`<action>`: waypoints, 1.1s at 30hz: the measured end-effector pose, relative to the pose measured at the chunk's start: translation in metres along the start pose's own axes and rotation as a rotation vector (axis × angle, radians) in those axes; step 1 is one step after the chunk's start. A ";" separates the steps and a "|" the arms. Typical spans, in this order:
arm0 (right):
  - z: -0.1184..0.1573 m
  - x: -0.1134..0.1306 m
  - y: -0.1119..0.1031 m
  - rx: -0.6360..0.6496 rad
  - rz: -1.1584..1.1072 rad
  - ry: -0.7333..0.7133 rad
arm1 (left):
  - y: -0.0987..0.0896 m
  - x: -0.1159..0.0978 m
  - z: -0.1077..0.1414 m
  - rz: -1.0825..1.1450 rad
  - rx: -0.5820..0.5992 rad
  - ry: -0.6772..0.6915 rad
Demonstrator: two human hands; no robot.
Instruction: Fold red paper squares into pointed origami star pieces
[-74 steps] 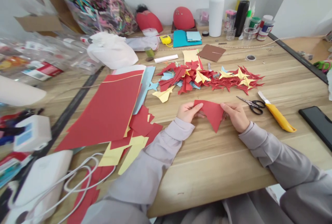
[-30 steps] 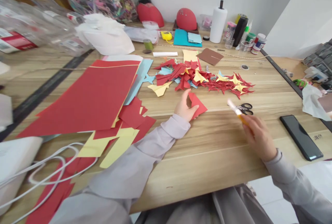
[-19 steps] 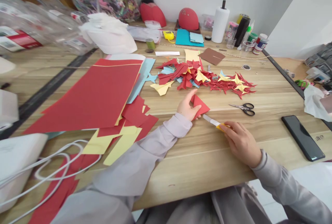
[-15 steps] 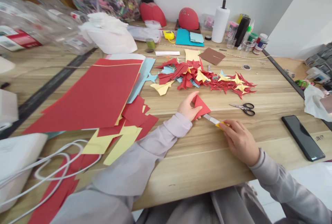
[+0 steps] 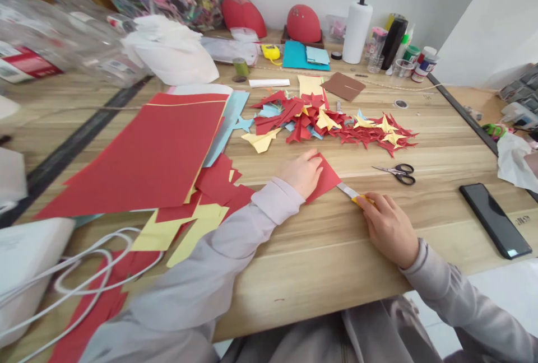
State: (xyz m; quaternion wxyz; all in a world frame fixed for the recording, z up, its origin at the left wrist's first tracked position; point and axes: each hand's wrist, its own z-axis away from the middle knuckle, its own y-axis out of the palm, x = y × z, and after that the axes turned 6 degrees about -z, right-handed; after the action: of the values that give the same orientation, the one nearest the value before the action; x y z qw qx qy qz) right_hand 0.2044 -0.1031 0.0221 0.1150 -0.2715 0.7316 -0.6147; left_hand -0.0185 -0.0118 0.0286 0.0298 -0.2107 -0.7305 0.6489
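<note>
A small square of red paper [image 5: 327, 179] lies on the table in front of me. My left hand [image 5: 299, 173] rests over its left side, fingers stretched out and pressing it down. In my right hand [image 5: 389, 227] is a utility knife, closed in the grip with a bit of its yellow handle showing. The knife's blade [image 5: 348, 190] points left, and its tip is at the paper's right corner. Black-handled scissors [image 5: 399, 172] lie beyond my right hand. Behind the paper spreads a pile of red, yellow and blue folded paper stars [image 5: 311, 119].
Large red sheets [image 5: 138, 150] and cut red and yellow strips [image 5: 197, 228] cover the left side. A white cable [image 5: 105, 240] loops at the lower left. A phone [image 5: 495, 220] lies at the right. Bottles and a white roll [image 5: 357, 32] stand at the back.
The red paper was held up, folded, in my left hand; now it lies flatter on the table under that hand. The knife stays at its right corner.
</note>
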 end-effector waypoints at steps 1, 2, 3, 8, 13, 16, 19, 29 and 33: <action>0.001 0.001 0.000 0.008 0.008 0.003 | 0.002 -0.004 0.001 -0.060 -0.003 0.043; 0.001 0.002 0.000 0.014 0.017 0.006 | 0.006 -0.007 0.003 -0.101 -0.009 0.082; 0.002 0.003 0.000 0.017 0.027 0.008 | 0.011 -0.010 0.004 -0.130 -0.026 0.097; 0.001 0.007 0.001 -0.004 0.064 0.018 | 0.036 -0.015 0.010 -0.176 -0.029 0.056; -0.003 0.010 0.004 -0.044 0.094 0.040 | 0.033 -0.013 0.011 -0.186 -0.028 0.078; -0.007 0.010 0.007 -0.049 0.123 0.046 | 0.031 -0.014 0.011 -0.189 -0.027 0.086; -0.009 0.010 0.010 -0.056 0.141 0.050 | 0.031 -0.014 0.011 -0.191 -0.022 0.086; -0.009 0.006 0.010 -0.059 0.167 0.058 | 0.030 -0.015 0.011 -0.188 0.004 0.066; -0.008 -0.001 0.008 -0.073 0.138 0.074 | 0.029 -0.015 0.011 -0.199 -0.001 0.068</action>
State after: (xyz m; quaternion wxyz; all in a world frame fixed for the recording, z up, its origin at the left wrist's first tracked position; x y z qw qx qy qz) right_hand 0.1990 -0.0953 0.0159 0.1201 -0.2015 0.7743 -0.5877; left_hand -0.0006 -0.0254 0.0019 0.1186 -0.1591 -0.7468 0.6347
